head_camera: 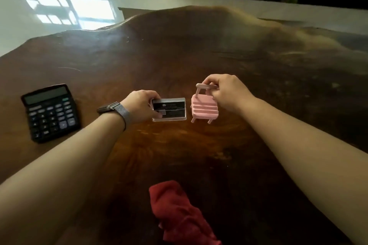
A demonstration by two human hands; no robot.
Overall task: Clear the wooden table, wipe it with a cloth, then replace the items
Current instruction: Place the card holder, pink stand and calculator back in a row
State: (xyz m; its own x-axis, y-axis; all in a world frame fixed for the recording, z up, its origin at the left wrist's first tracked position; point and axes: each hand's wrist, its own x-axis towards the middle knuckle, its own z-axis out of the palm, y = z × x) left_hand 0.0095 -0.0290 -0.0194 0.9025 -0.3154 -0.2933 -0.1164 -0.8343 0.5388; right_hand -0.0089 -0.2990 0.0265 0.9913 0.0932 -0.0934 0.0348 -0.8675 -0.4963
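Over the middle of the dark wooden table, my left hand grips the left end of a clear card holder with dark cards inside. To its right, my right hand pinches the raised handle of a small pink toy suitcase, whose little legs hang near the tabletop; I cannot tell if they touch it. A crumpled red cloth lies on the table close to me, between my forearms. A watch sits on my left wrist.
A black calculator lies on the table at the left. The table's wavy far edge runs along the top, with pale floor and a window reflection beyond it.
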